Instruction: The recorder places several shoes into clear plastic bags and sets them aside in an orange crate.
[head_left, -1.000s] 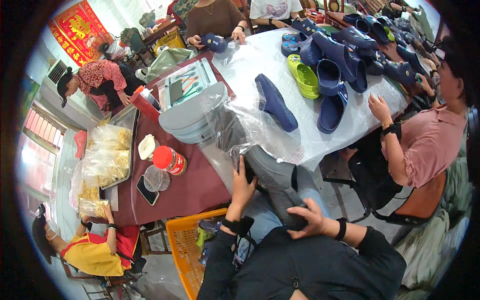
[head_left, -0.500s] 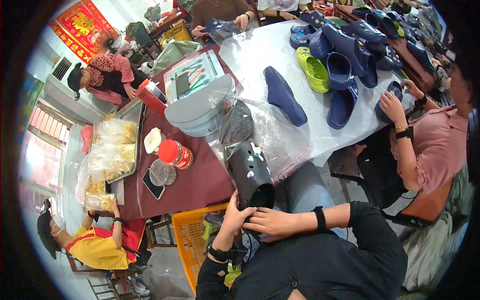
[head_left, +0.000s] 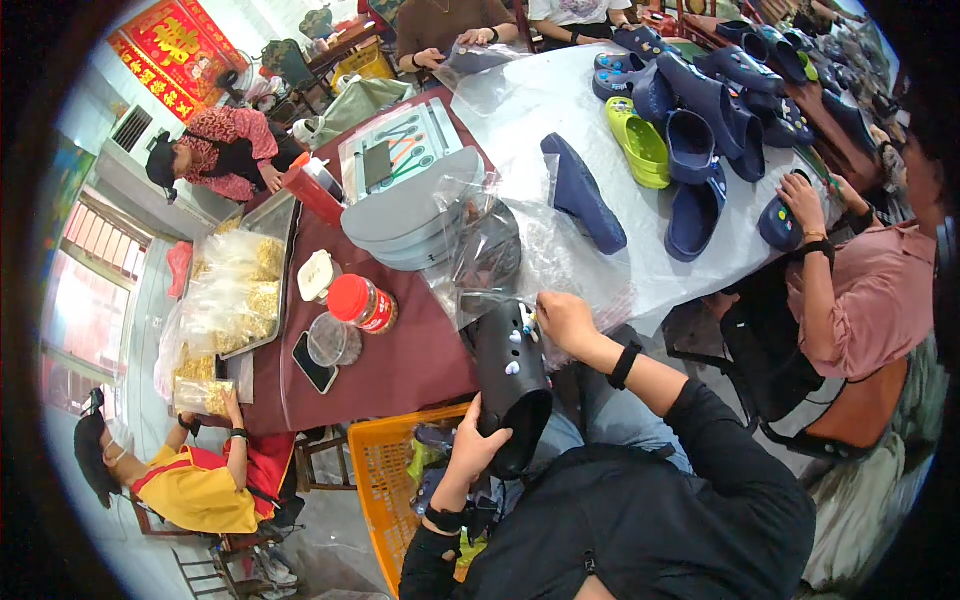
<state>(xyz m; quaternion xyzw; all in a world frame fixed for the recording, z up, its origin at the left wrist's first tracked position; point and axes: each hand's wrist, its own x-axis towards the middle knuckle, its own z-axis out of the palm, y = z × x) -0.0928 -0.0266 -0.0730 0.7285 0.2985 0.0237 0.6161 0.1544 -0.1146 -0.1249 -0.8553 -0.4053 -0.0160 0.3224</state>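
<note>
A black clog [head_left: 512, 385] with small white and coloured charms lies toe-away at the near table edge. My left hand [head_left: 472, 450] grips it by the heel end, thumb on top. Beside its toe, my right hand [head_left: 572, 325] has its fingertips pinched together next to a charm and the rim of a clear plastic bag [head_left: 560, 265]; what they hold is too small to tell. Inside the clear plastic just beyond is another dark shoe-like shape [head_left: 492, 245], partly blurred by the film.
Navy clogs [head_left: 690, 140] and a lime green clog [head_left: 637, 145] stand across the white table cover. Left are a grey case [head_left: 405, 225], a red-lidded jar [head_left: 362, 303], a clear tub [head_left: 333, 341] and a phone [head_left: 314, 362]. An orange basket [head_left: 385, 500] stands below. Other people sit around.
My right hand has moved from the clog's heel forward to beside its toe. The left hand stays on the heel end; the clog has shifted slightly right and nearer.
</note>
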